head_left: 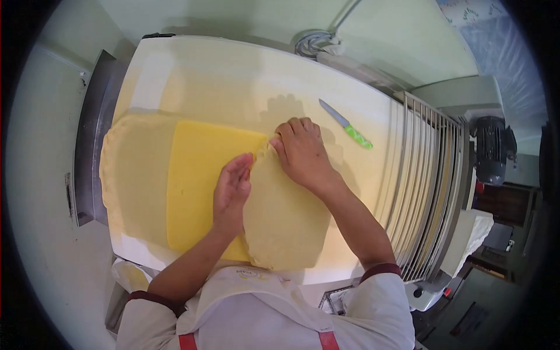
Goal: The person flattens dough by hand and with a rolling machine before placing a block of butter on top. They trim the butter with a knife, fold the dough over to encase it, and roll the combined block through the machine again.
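A pale sheet of dough (137, 175) lies flat on the table, with a smooth yellow slab (204, 186), like butter or margarine, on its middle. The right part of the dough, a folded flap (289, 216), covers the slab's right side. At the flap's far corner, my right hand (303, 151) has its thumb and fingers closed on the dough's edge. My left hand (232, 192) stands on its side along the flap's left edge, above the slab, fingers stretched out and slightly bent. Its contact with the dough is partly hidden.
A knife with a green handle (357, 136) rests beyond my right hand on the white table (221, 58). To the right stands a machine with a metal bar guard (417, 186) and a dark motor (492, 149). A coiled cable (313, 44) is by the wall.
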Demonstrator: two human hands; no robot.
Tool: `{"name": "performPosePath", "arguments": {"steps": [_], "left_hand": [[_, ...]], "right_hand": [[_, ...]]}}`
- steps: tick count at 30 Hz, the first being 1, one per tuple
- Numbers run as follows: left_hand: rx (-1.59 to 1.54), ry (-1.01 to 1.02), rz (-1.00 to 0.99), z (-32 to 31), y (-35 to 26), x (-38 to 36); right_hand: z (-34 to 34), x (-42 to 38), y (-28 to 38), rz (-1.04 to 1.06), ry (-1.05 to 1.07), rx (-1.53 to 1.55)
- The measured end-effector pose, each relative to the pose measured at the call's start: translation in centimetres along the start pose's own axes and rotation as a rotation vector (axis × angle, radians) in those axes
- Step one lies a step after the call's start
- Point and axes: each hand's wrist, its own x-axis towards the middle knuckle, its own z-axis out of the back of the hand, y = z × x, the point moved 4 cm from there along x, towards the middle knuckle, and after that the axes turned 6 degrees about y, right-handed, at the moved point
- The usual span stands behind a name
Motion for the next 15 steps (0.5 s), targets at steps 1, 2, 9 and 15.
{"name": "performPosePath", "arguments": {"steps": [1,2,9,15], "left_hand": [[-0.017,0.020,0.000,-0.1,0.1,-0.2],[-0.022,0.037,0.001,-0.3,0.5,-0.3],[0.287,0.020,0.000,-2.3,-0.8,0.0],[1.214,0.228,-0.048,0.0,-5.8,10.1]], "right_hand": [[-0.3,0.2,0.0,0.006,0.017,0.059],[-0.6,0.4,-0.2,0.011,0.033,0.118],[-2.4,5.7,-1.8,-0.019,0.285,0.407],[-0.9,4.8,-5.6,-0.075,0.541,0.771]]}}
